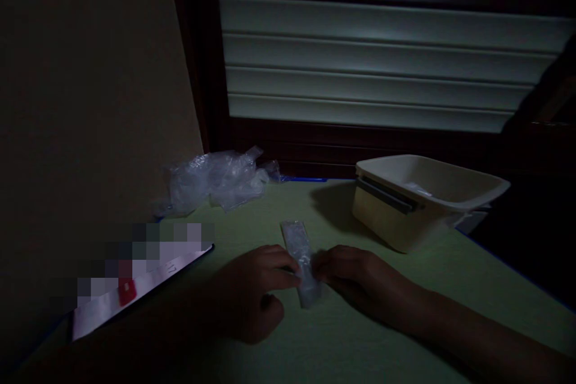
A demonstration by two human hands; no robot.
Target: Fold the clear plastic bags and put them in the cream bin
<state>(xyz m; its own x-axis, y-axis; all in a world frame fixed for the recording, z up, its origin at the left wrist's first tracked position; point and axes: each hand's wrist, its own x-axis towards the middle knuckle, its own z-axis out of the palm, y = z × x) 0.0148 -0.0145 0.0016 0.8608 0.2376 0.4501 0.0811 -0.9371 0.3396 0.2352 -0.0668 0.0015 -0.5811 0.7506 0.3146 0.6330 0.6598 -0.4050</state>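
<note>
A narrow strip of folded clear plastic bag (pixel 299 243) lies lengthwise on the table between my two hands. My left hand (pixel 258 291) has its fingers bent inward, with the fingertips on the strip's left edge and the thumb curled below. From the other side my right hand (pixel 362 276) pinches the strip's right edge, its fingers pressed together. Dim light makes the exact contact of the fingertips hard to see.
Crumpled clear plastic bags (pixel 216 180) are heaped at the back left, beside a blue stick-like object (pixel 306 179). A cream plastic bin (pixel 382 216) stands at the right edge. A lit phone or tablet (pixel 148 288) leans at left. A louvred panel (pixel 360 66) rises behind the green table (pixel 252 228).
</note>
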